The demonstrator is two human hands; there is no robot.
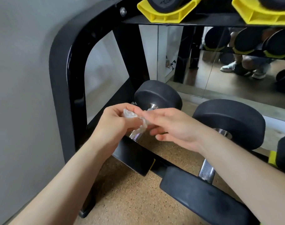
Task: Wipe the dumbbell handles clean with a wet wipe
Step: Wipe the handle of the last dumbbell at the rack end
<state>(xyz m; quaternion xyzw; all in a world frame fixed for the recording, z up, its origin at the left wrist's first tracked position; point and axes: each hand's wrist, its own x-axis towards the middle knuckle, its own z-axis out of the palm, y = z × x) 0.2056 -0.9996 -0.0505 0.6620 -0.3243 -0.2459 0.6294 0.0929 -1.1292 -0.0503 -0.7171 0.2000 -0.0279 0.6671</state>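
A crumpled white wet wipe [133, 118] is held between both hands just above the leftmost dumbbell on the bottom rack shelf. My left hand [113, 123] grips the wipe's upper part. My right hand [168, 125] pinches its other end with thumb and fingertips. That dumbbell has a black round head [158, 95] and a chrome knurled handle [135, 135], mostly hidden under my hands. A second dumbbell to the right has a large black head [230, 122] and a chrome handle [206, 171] partly hidden by my right forearm.
The black rack frame [64, 88] curves up on the left beside a grey wall. Yellow cradles [166, 13] with more dumbbells sit on the upper shelf. A mirror [219, 65] behind reflects a crouching person's legs. Speckled cork floor [127, 192] lies below.
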